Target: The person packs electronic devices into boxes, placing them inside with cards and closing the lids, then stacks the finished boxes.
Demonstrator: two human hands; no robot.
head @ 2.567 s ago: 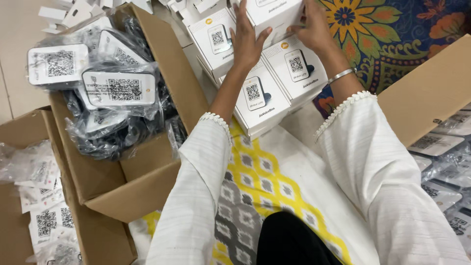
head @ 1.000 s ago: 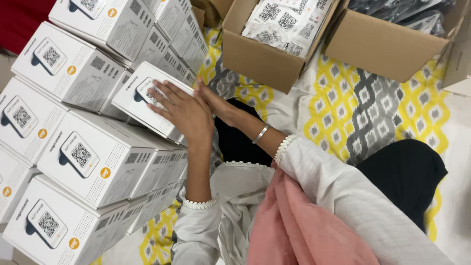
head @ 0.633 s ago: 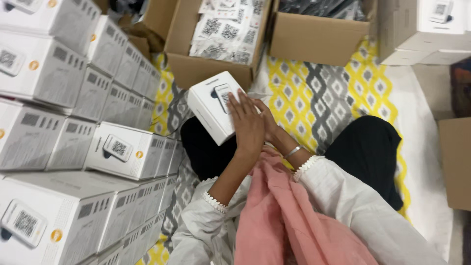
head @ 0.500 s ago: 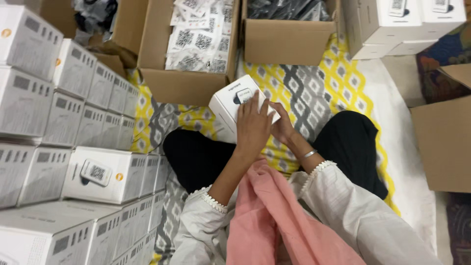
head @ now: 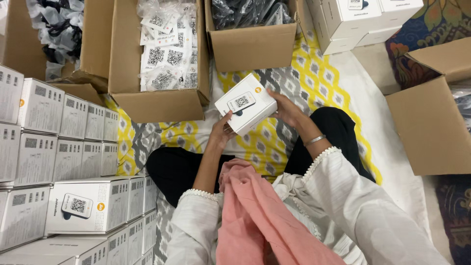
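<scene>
The white carton (head: 246, 103) was a small rectangular retail box with a printed picture of a device on its top face. It was held in the air above the person's lap, over the yellow and grey patterned sheet (head: 314, 73), just in front of the open cardboard box of plastic-bagged printed cards (head: 164, 59).

The left hand (head: 222, 132) gripped the carton's near left corner, thumb on the side wall and fingers curled underneath. The right hand (head: 286, 108) closed on the right end, fingers wrapped round the far edge. Both hands were partly closed on the carton; neither was flat or fully clenched.

Judged from its shape, the carton appeared stiff, with crisp edges and smooth, possibly slick printed faces. It was supported with little visible strain, which suggested a light load. Its corners would likely dent under a hard pinch. The soundest hold appeared to be across opposite end walls, with a support under the base.

To the left of the carton stood a stacked wall of matching white boxes (head: 78, 206). Beyond it, a second cardboard box held dark bagged items (head: 248, 12). More white boxes (head: 353, 19) sat beyond and to its right. An empty-looking brown carton (head: 431, 127) lay to the right. A pink scarf (head: 260, 216) hung nearest the camera.
</scene>
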